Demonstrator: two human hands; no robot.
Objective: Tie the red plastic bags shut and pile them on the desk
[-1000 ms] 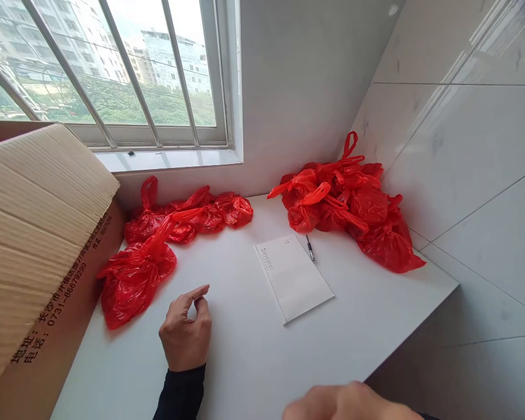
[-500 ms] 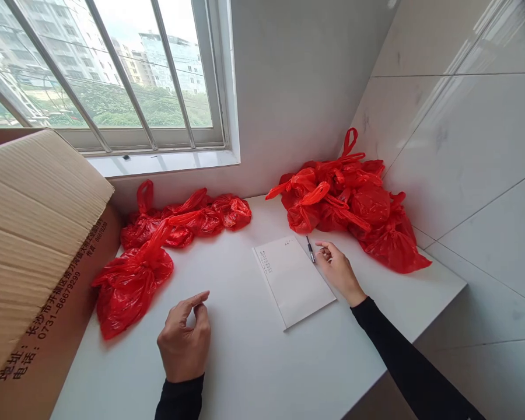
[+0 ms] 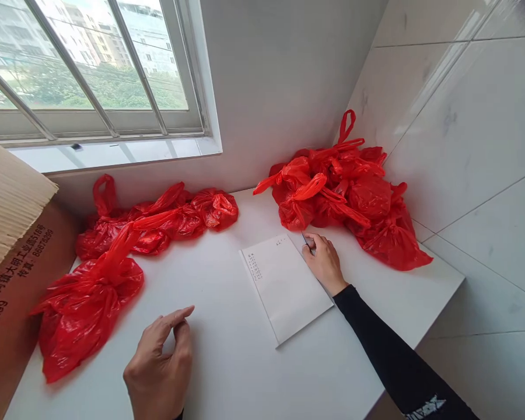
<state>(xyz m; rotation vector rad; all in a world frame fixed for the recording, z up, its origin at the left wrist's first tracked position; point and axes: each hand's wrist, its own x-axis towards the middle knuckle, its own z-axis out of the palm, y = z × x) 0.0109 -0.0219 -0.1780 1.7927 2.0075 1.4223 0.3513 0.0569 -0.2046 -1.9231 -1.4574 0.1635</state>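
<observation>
The right hand (image 3: 324,263) curls its fingers onto the pen (image 3: 305,240) beside the paper (image 3: 284,286). The pen looks thin, light and hard; pinch its middle. The left hand (image 3: 160,367) rests loosely curled, holding nothing.

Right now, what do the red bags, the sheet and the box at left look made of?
Red bags: thin glossy plastic film, crinkled with shiny highlights. Sheet beside the right hand: matte white paper, flat, small writing. Box: brown corrugated cardboard, ribbed flap, printed text.
</observation>
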